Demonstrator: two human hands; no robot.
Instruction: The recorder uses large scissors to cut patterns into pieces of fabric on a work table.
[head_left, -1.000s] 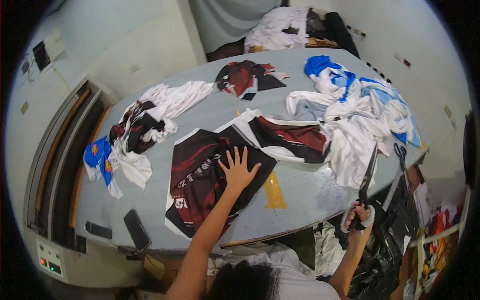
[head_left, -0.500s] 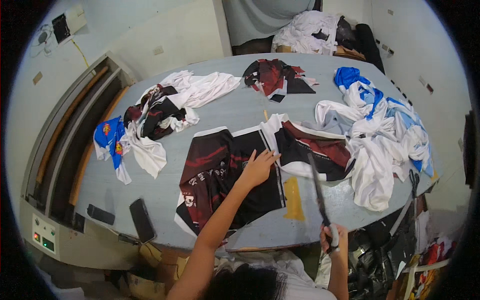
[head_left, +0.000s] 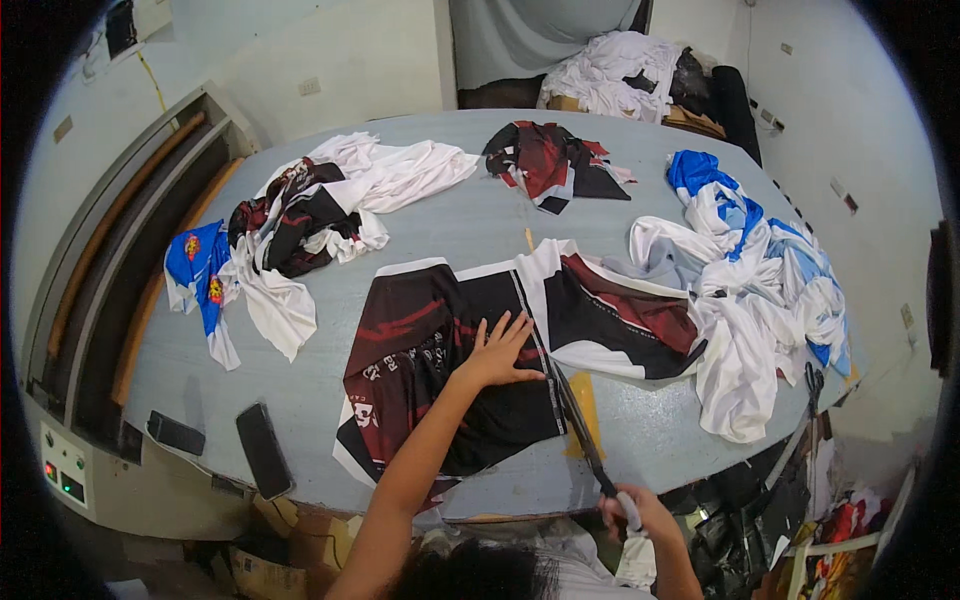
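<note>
My left hand [head_left: 497, 352] lies with fingers spread, flat on a black and dark red printed fabric piece [head_left: 405, 345] on the table. My right hand [head_left: 645, 522], at the table's near edge, is closed round the handles of long dark fabric scissors [head_left: 583, 432]. Their blades slant up and left, and the tips meet the right edge of the black fabric, just right of my left fingers. Whether the blades are apart is hard to see. To the right lies a second black and red piece [head_left: 625, 318] with white borders, joined or overlapping by a white strip.
Blue and white fabrics [head_left: 740, 290] pile up at the right. Other printed and white cloths [head_left: 300, 215] lie at the left, with a dark red bundle [head_left: 548, 165] at the back. A phone [head_left: 262, 450] rests near the front edge. A roller machine [head_left: 130, 240] borders the table.
My right hand has brought the scissors left and nearer, so their tips now reach the fabric's edge. My left hand has shifted slightly left and nearer, fingers still spread.
</note>
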